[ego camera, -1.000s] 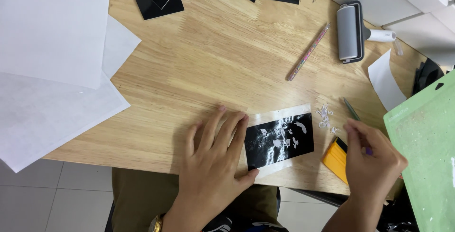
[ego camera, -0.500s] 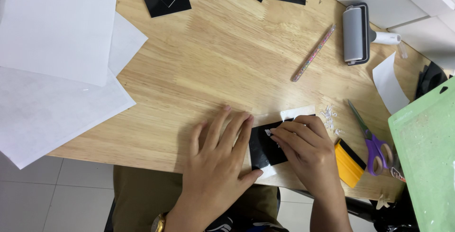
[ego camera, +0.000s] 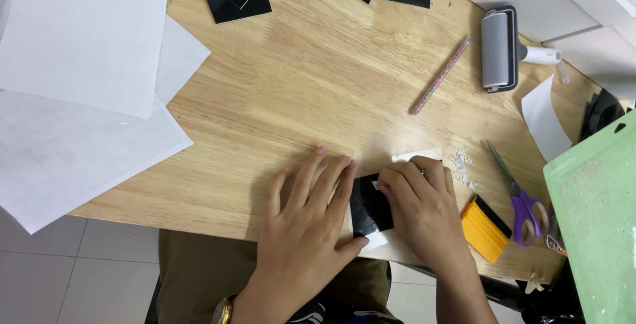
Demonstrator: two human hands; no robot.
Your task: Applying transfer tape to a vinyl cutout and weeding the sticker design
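Two hands: both are working on one small black vinyl piece [ego camera: 370,206] lying on its white backing at the near edge of the wooden table [ego camera: 311,85].
Left hand [ego camera: 306,226]: it is lying flat with fingers spread, the thumb tucking under the piece's near left corner and pinning it down.
Right hand [ego camera: 424,213]: it is curling over the right part of the piece, fingertips bunched at the top left corner; it seems to be picking at the film there, though the knuckles are hiding whether anything is pinched.
Doing it well: the flat hand should be pressing close beside the picked corner, so the backing is not lifting with the film; a low, slow pull is looking safest.
Near edge: the piece is sitting just beside the table's front edge, leaving little support below it.
Right side: white scraps [ego camera: 462,167], purple scissors [ego camera: 520,195] and a yellow scraper [ego camera: 484,228] are crowding close by, with a green cutting mat [ego camera: 593,224] beyond.
Open room: bare wood is lying above the hands; white paper sheets [ego camera: 79,99] are covering the far left.
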